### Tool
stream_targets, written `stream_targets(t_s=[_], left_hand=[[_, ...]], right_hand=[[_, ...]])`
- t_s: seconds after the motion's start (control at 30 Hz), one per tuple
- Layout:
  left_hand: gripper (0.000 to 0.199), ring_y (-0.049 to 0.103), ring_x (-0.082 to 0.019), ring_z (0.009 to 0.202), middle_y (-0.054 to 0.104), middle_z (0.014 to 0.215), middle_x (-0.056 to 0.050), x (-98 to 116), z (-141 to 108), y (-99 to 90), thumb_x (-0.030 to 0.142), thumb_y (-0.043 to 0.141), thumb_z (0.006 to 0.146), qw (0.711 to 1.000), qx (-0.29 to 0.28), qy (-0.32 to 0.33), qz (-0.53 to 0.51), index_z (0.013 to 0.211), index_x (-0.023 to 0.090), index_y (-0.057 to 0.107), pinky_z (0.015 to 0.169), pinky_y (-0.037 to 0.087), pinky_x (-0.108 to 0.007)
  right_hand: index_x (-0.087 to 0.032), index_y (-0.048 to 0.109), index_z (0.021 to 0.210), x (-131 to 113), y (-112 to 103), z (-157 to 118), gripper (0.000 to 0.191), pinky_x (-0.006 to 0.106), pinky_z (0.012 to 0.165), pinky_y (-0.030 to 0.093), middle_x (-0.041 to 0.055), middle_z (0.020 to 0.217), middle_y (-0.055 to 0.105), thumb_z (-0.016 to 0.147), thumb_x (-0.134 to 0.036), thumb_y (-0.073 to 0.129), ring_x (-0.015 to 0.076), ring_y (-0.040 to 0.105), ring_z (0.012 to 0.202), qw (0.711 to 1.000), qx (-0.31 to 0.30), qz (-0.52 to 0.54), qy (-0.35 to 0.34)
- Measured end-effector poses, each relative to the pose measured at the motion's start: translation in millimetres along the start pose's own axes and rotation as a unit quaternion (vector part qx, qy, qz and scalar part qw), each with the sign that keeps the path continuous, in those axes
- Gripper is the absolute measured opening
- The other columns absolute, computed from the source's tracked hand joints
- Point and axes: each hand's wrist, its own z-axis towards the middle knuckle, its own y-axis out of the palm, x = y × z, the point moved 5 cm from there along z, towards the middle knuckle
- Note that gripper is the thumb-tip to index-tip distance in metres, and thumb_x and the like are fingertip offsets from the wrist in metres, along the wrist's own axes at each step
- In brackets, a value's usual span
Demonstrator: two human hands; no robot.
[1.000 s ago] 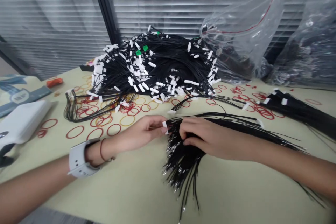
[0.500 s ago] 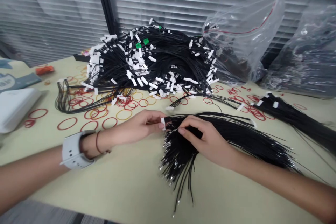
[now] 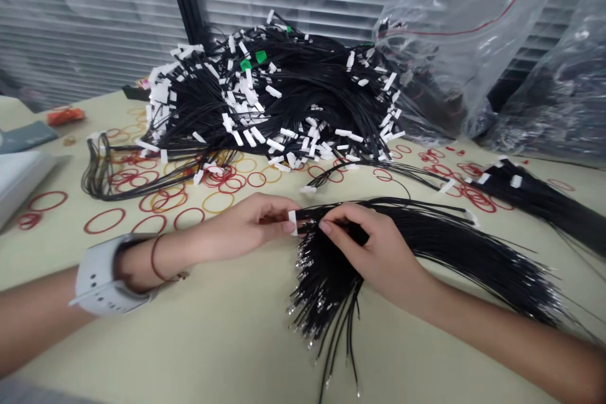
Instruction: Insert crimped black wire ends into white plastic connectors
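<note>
Between the thumb and fingers of my left hand (image 3: 255,221) is a small white connector (image 3: 293,223), held upright at the tip of the wires. Just right of it, my right hand (image 3: 367,233) pinches a black wire close to the connector; the exact contact of wire and housing is too small to make out. Beneath my right hand lies a thick bundle of black wires (image 3: 445,265) with shiny metal terminals at both ends. Some wire ends fan out towards the near edge of the table. Along the top of the bundle, a few wires end in another white connector (image 3: 472,218).
Behind my hands rises a large heap of black cables (image 3: 303,88) with white connectors. Red rubber bands (image 3: 104,221) and yellow ones lie scattered. Clear plastic bags (image 3: 454,44) stand at the back right, near another wire bundle (image 3: 549,192). A white box (image 3: 21,180) sits far left.
The view has shifted closer and slightly down. My left hand keeps its grip on the connector, and my right fingers have come slightly nearer to it.
</note>
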Motion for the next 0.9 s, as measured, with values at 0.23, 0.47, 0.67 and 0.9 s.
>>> stream_targets(t_s=[0.23, 0.47, 0.67, 0.9], left_hand=[[0.017, 0.049, -0.007, 0.065, 0.058, 0.073, 0.003, 2.8, -0.2, 2.6, 0.012, 0.046, 0.082, 1.0, 0.001, -0.013, -0.016, 0.088, 0.012, 0.062, 0.058, 0.035, -0.013], [0.019, 0.05, -0.007, 0.07, 0.06, 0.078, 0.001, -1.7, 0.9, 2.6, 0.014, 0.047, 0.082, 1.0, -0.005, -0.026, -0.009, 0.093, 0.013, 0.063, 0.06, 0.037, -0.012], [0.017, 0.049, -0.006, 0.066, 0.059, 0.072, 0.003, 0.7, 0.4, 4.2, 0.012, 0.047, 0.082, 0.999, -0.014, -0.015, -0.026, 0.088, 0.014, 0.063, 0.058, 0.036, -0.011], [0.019, 0.044, -0.008, 0.063, 0.053, 0.07, 0.002, -1.2, 0.3, 7.7, 0.018, 0.047, 0.083, 0.999, 0.015, -0.028, 0.039, 0.093, 0.011, 0.061, 0.054, 0.035, -0.015]], right_hand=[[-0.02, 0.054, 0.072, -5.9, -0.5, -1.9, 0.007, 0.025, 0.065, 0.031, -0.0073, 0.069, 0.058, 0.078, -0.016, 0.052, 0.007, 0.05, 0.064, 0.998, 0.005, -0.035, -0.05], [-0.017, 0.054, 0.072, -9.0, -0.4, -6.2, 0.008, 0.025, 0.065, 0.029, -0.006, 0.069, 0.056, 0.078, -0.013, 0.051, 0.0066, 0.049, 0.066, 0.994, 0.003, -0.055, -0.097], [-0.017, 0.056, 0.074, -9.9, 0.6, -5.9, 0.008, 0.025, 0.066, 0.028, -0.0052, 0.068, 0.055, 0.078, -0.014, 0.051, 0.0065, 0.047, 0.063, 0.992, 0.0, -0.061, -0.113], [-0.016, 0.056, 0.072, -9.4, 3.3, -6.0, 0.008, 0.025, 0.064, 0.027, -0.0048, 0.065, 0.053, 0.078, -0.015, 0.05, 0.0064, 0.043, 0.058, 0.991, -0.007, -0.053, -0.119]])
